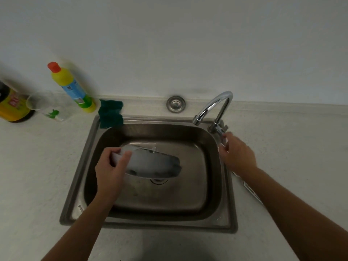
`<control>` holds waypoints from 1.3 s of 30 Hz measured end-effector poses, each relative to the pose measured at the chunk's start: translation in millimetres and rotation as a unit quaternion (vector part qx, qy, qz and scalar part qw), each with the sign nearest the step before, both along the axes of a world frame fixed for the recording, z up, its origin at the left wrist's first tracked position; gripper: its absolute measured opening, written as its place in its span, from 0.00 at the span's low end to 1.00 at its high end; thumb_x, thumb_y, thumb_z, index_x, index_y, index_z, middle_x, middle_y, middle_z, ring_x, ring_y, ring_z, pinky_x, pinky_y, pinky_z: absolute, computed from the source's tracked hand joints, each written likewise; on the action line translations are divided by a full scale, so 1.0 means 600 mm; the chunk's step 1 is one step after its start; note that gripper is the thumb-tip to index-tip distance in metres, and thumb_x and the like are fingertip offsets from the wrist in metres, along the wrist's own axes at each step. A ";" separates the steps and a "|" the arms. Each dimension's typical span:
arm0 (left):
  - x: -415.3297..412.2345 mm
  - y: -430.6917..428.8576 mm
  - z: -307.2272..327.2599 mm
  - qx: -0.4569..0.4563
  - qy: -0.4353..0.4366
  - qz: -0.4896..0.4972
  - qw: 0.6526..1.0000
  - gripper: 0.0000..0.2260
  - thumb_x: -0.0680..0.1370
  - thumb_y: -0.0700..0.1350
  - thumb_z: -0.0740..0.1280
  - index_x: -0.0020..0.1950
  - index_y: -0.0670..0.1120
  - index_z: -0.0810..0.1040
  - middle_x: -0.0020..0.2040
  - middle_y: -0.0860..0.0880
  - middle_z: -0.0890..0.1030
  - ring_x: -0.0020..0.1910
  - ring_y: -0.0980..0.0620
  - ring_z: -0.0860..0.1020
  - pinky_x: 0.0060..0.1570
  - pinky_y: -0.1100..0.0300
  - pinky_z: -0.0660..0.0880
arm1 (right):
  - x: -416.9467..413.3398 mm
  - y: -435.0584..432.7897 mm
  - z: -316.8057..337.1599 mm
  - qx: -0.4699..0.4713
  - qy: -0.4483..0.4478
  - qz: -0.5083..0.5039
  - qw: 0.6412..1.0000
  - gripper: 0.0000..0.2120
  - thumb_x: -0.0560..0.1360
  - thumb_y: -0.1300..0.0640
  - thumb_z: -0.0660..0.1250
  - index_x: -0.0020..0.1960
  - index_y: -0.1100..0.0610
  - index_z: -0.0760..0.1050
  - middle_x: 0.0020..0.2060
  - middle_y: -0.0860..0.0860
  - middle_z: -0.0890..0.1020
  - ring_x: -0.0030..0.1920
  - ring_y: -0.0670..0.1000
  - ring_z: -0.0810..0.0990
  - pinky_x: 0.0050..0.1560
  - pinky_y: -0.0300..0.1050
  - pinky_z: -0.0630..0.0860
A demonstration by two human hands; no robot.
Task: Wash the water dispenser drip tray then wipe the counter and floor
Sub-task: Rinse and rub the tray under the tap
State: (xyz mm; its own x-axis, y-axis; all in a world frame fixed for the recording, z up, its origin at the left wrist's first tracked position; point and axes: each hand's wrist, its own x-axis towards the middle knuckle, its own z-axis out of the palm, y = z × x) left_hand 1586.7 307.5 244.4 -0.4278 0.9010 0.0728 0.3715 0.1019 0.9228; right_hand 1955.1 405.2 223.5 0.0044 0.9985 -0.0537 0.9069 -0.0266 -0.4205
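Stainless steel sink (79, 185), a single basin set into a pale speckled counter (37, 166), with a plain white wall (169, 44) behind it on the far side. The drip tray (156, 162), grey-white and oblong, is over the middle of the basin, clear of the bottom and tilted, with its long axis running left to right. It partly covers the drain (159, 180) just beneath its near edge. My left hand (111, 170) grips the tray's left end, thumb on the upper face and fingers curled round the edge. The chrome gooseneck faucet (216, 102) stands at the far right corner of the sink, its spout curving left over the basin rim. My right hand (237, 155) is at the faucet's base, fingers curled round the tap lever (223, 137), which points toward the near side. I cannot tell whether water is running. On the counter, far left: a dark bottle (13, 104) with a yellow label, cut off by the edge of the view. Just to its right lies a clear glass (47, 108) with a green print, and right of that a yellow bottle (71, 87) with a red cap and blue label stands near the wall. A green cloth (111, 113) lies at the sink's far left corner, hanging over the rim. A round metal cap (176, 103) sits in the counter between the cloth and the faucet, close to the wall.
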 end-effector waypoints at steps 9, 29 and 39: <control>0.011 0.030 -0.022 -0.151 -0.483 0.175 0.845 0.21 0.78 0.61 0.69 0.66 0.51 0.79 0.63 0.41 0.80 0.62 0.40 0.80 0.40 0.50 0.84 | 0.021 0.145 -0.002 -0.085 -0.135 -0.070 0.985 0.14 0.83 0.43 0.60 0.52 0.52 0.75 0.38 0.49 0.78 0.35 0.50 0.76 0.38 0.45 0.69; 0.050 0.101 -0.063 -0.202 -0.501 0.135 0.831 0.15 0.79 0.60 0.69 0.57 0.52 0.83 0.52 0.43 0.87 0.51 0.42 0.87 0.47 0.43 0.85 | -0.053 0.031 0.002 -0.118 0.186 -0.123 0.968 0.16 0.84 0.44 0.58 0.46 0.53 0.77 0.36 0.54 0.82 0.35 0.53 0.81 0.35 0.45 0.77; 0.079 0.121 -0.093 -0.355 -0.302 0.006 0.885 0.15 0.85 0.55 0.58 0.59 0.49 0.79 0.59 0.40 0.82 0.50 0.45 0.82 0.36 0.55 0.82 | -0.027 -0.038 0.030 -0.117 0.250 -0.163 0.947 0.11 0.85 0.47 0.56 0.54 0.48 0.76 0.47 0.47 0.80 0.46 0.48 0.79 0.38 0.41 0.73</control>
State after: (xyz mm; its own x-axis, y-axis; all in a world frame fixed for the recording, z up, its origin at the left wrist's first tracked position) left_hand 1634.3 380.0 188.7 -0.2041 0.6228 -0.7552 -0.1726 0.7365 0.6540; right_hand 1938.9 382.3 241.3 0.2265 0.9089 -0.3501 0.5232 -0.4167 -0.7434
